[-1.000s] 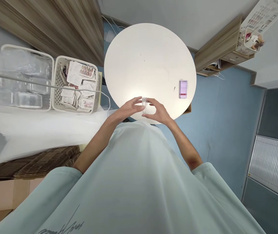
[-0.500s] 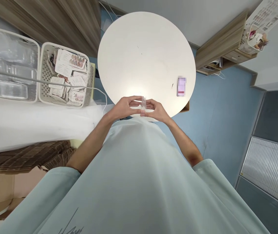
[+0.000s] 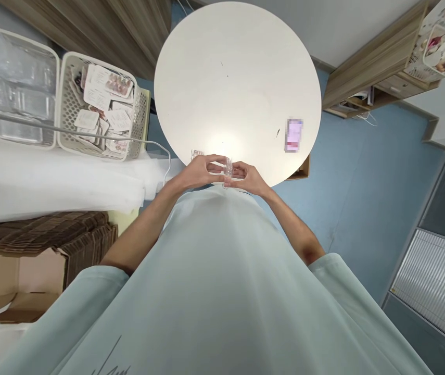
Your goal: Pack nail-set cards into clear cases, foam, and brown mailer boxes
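At the near edge of the round white table (image 3: 238, 67), my left hand (image 3: 199, 172) and my right hand (image 3: 252, 178) face each other. Both are closed on a small clear plastic piece (image 3: 228, 167) held upright between the fingertips. Its exact kind is too small to make out. Beside the back of my left hand, a little patterned clear item (image 3: 196, 153) lies on the tabletop, partly covered by the hand. A pixelated pinkish rectangle (image 3: 294, 135) lies to the right on the table.
Left of the table stand a white basket (image 3: 63, 104) of cards with small nail-like pieces and another bin (image 3: 57, 78) of clear plastic boxes. A cable (image 3: 144, 140) crosses them. Stacked brown cardboard (image 3: 50, 229) lies lower left; a wooden shelf unit (image 3: 374, 62) stands right.
The camera view has shifted slightly, with the table higher in the picture. The patterned clear item by my left hand now shows. Both hands keep hold of the clear plastic piece.
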Demonstrator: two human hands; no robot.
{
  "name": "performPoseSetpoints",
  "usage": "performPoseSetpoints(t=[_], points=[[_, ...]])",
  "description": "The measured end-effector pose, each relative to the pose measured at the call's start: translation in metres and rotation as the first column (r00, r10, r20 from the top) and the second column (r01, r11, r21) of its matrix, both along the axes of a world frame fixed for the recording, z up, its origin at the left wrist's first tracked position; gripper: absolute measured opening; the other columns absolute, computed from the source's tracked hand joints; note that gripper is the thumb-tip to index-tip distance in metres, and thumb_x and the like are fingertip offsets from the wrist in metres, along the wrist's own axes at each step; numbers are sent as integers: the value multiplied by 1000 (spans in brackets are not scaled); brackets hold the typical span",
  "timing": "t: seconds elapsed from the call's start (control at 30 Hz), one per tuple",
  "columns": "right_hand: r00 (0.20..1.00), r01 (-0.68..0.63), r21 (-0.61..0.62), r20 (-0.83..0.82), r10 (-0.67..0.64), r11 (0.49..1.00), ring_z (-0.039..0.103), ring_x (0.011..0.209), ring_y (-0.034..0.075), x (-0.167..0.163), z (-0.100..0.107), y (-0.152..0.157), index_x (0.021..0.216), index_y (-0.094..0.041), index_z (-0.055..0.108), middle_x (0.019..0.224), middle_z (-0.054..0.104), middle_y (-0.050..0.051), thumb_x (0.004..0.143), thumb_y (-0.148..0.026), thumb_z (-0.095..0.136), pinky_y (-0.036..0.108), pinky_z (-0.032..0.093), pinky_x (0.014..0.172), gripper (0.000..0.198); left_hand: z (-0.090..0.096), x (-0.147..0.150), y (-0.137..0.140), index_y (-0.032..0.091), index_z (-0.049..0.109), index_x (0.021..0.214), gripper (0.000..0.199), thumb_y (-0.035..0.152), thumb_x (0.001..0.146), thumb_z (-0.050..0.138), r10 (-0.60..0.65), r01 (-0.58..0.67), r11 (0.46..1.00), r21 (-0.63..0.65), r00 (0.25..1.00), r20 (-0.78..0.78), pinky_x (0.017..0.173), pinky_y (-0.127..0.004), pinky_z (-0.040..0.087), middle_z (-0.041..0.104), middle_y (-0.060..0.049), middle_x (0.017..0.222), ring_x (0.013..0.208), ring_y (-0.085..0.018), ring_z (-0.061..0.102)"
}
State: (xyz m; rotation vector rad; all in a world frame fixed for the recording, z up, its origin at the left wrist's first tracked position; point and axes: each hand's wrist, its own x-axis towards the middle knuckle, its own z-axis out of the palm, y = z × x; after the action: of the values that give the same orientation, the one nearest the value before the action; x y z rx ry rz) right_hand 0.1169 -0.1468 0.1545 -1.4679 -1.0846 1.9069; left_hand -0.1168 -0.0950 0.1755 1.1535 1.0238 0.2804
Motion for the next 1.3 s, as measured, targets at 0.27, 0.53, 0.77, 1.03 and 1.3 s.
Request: performPoseSetpoints(t=[0.27,0.53,0.77,1.03,1.3], points=[[999,-17,-33,-47,15,999,78,129,34,15,-2,-6,119,-25,79,128,83,7,59,-56,108,57,58,124,73,4,8,0,25,80,143,91,61,63,105,-41,41,996,-74,999,-5,118,-62,59,82,-14,135,132,-48,74],[973,189,18,-140,-184,982,76,132,32,27,-17,10,120,-26,78,130,84,8,69,-68,101,51,57,124,70,-20,19,-7,29,62,162,84,65,90,86,267,-249,963,-103,936,230,123,-67,52,61,-20,167,149,-45,63],[941,268,10,-217,-259,963,75,136,31,12,-35,4,122,-27,79,134,83,7,75,-68,97,49,55,125,65,-42,36,-25,20,78,123,55,57,85,91,515,-490,852,-184,848,126,120,-55,57,80,-15,137,132,-33,74],[969,208,-21,-132,-209,978,76,132,32,1,-34,-3,135,-28,73,142,78,10,71,-73,97,47,63,113,82,-54,20,-19,20,76,117,46,56,91,89,670,-635,725,-267,740,59,114,-49,60,81,-12,122,118,-29,80],[970,242,-57,14,-242,969,78,90,19,-23,-32,-4,102,-26,73,105,82,4,80,-74,90,35,65,87,56,-66,-17,-8,22,74,123,48,55,91,89,670,-640,726,-251,740,54,113,-48,62,81,-12,122,123,-30,79]])
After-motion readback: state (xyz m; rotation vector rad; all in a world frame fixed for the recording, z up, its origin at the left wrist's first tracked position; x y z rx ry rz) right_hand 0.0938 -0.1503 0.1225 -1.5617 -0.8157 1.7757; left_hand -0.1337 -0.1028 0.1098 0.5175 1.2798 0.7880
